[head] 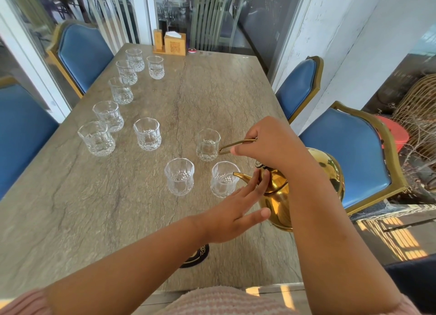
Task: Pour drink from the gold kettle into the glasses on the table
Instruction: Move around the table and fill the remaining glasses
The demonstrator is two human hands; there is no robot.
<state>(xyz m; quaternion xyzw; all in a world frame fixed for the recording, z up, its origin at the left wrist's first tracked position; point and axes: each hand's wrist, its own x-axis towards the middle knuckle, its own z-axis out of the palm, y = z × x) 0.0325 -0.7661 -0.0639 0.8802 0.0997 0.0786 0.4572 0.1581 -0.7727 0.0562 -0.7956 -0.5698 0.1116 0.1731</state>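
The gold kettle [328, 171] is tilted to the left at the table's right side, its spout tip over the rim of a cut-glass tumbler [223, 180]. My right hand [271, 145] is closed on the kettle's thin gold handle. My left hand [238, 211] rests flat with spread fingers against the kettle's lid and neck. Two more glasses stand close by, one to the left [179, 176] and one behind [208, 145]. Several other glasses line the left side of the stone-patterned table [212, 90], among them one [147, 133] nearer the middle. I cannot tell whether liquid flows from the spout.
Blue chairs with gold frames [349, 159] stand on both sides of the table. A wooden napkin holder [174, 43] sits at the far edge. A dark round coaster [195, 258] lies under my left forearm. A white pillar rises at the right.
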